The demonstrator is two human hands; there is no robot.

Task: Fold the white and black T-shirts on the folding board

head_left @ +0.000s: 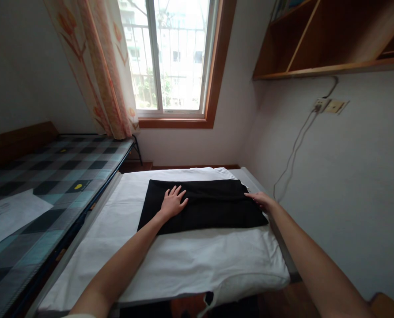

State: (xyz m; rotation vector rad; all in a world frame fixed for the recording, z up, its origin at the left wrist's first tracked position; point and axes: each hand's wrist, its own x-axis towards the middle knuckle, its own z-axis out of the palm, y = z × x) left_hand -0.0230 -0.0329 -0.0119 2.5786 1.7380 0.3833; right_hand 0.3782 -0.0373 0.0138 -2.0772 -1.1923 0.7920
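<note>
A folded black cloth [213, 207], roughly rectangular, lies flat over a white cloth [183, 260] spread on the table. Its exact kind does not show. My left hand [173, 201] rests palm down on its left half with the fingers spread. At its right edge my right hand [262, 201] is closed on the border, index finger stretched over the top. The other fingers of that hand are partly hidden. Near the front, the white cloth hangs a little over the table edge.
To the left stands a bed with a checked mattress [94, 164] and a paper sheet [14, 214] on it. A curtained window [180, 57] is ahead. At right are a wall shelf [332, 66] and a socket [322, 105] with a hanging cord.
</note>
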